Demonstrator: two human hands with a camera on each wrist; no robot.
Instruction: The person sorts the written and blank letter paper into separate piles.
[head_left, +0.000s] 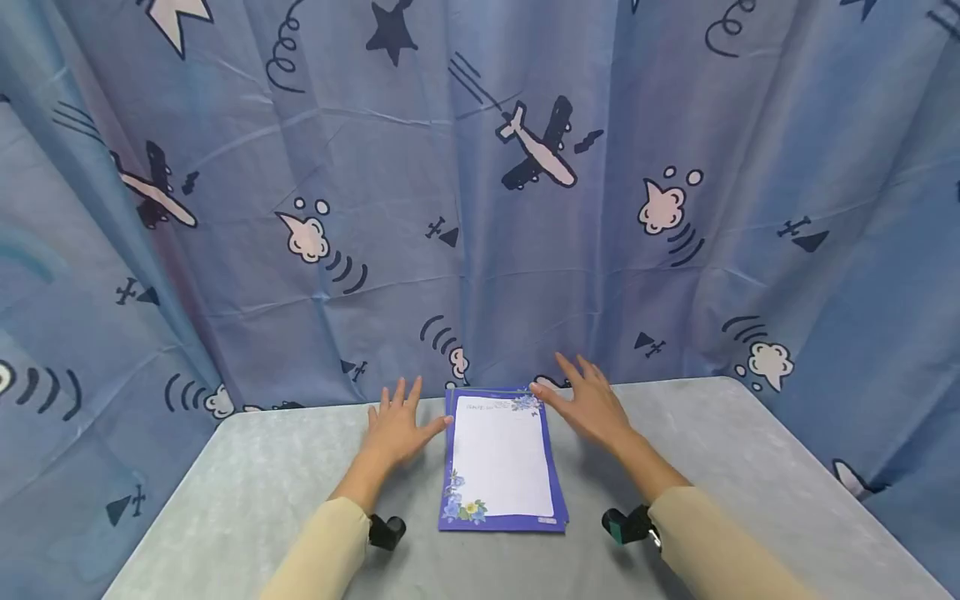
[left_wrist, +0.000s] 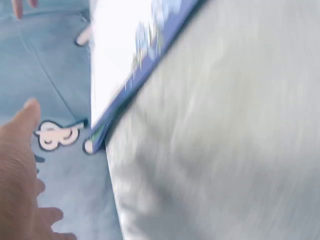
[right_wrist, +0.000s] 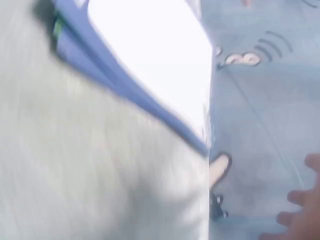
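A small stack of purple-bordered sheets or booklets (head_left: pixel 502 467) lies on the table, its white middle framed by blue and yellow flowers. In the right wrist view the purple edges (right_wrist: pixel 115 82) are staggered, with a bit of green below. My left hand (head_left: pixel 396 429) is to the left of the stack, fingers spread, thumb tip at its left edge. On the other side is my right hand (head_left: pixel 592 408), fingers also extended, thumb near the upper right corner. Whether either thumb touches the stack I cannot tell. Neither hand holds anything.
A pale grey cloth covers the table (head_left: pixel 285 467). Behind it and at both sides hangs a blue curtain (head_left: pixel 420 208) printed with planes, stars and clouds. Black devices are strapped at the left wrist (head_left: pixel 386 532) and the right wrist (head_left: pixel 628 525). Both wrist views are blurred.
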